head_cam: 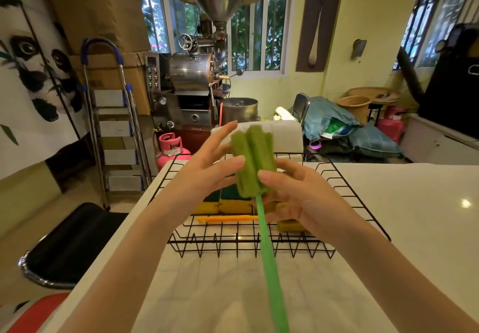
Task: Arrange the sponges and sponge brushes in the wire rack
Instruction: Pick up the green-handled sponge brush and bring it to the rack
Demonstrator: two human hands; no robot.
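Both hands are up over the wire rack (347, 198), and between them is the green sponge brush (252, 164). The right hand (298, 195) pinches the foam head low down, thumb across the front, while the left hand (207, 172) is spread open, thumb tip just touching the sponge's side, fingers fanned out behind it. The brush's long green handle (272, 268) runs straight down towards the camera, out of the bottom of the view.

The black rack sits on a pale, glossy table (401, 216) with a faint tile pattern. Down inside it are yellow and green sponges (228, 203) and an orange handle (225, 219) lying flat across the wires.

The room beyond is cluttered: a big steel roasting machine (197, 73) under the window, a pink gas cylinder (171, 148) at its foot, a folding stepladder (114, 125) on the left by stacked cardboard boxes (103, 21), and a panda painting (33, 73) on the left wall. Woven baskets (357, 104) and blue bags (329, 117) are piled up at the right.
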